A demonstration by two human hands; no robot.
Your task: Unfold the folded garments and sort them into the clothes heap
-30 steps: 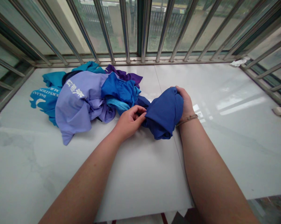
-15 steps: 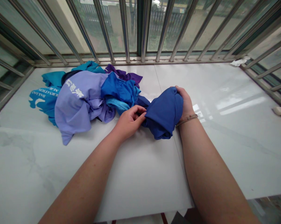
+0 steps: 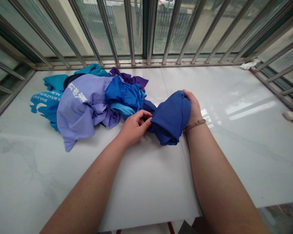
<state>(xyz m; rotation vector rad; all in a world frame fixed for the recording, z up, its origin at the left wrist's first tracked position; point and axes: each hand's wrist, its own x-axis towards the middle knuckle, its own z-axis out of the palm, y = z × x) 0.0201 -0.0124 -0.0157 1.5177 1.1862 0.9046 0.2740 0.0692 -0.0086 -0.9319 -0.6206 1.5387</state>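
Observation:
A dark blue piece of clothing (image 3: 172, 118), bunched into a bundle, is between my two hands just above the white surface. My right hand (image 3: 192, 107) wraps round its right side, most of the fingers hidden behind the cloth. At its left edge my left hand (image 3: 138, 125) pinches the fabric between thumb and fingers. Left of it lies a heap of clothes: a lavender shirt (image 3: 80, 107) with white lettering, a bright blue garment (image 3: 123, 92), a printed blue garment (image 3: 47, 104), a teal garment (image 3: 56, 82) and a purple garment (image 3: 135, 79).
The clothes lie on a white marbled ledge (image 3: 146, 195) with a seam across it. Metal bars (image 3: 129, 35) stand along the window at the back and sides. A crumpled white tissue (image 3: 250, 64) is in the far right corner; a small pale block (image 3: 292, 115) sits at the right edge.
Hardly anything differs; both hands keep their hold on the dark blue clothing. Outside the window, a white car has come further into view.

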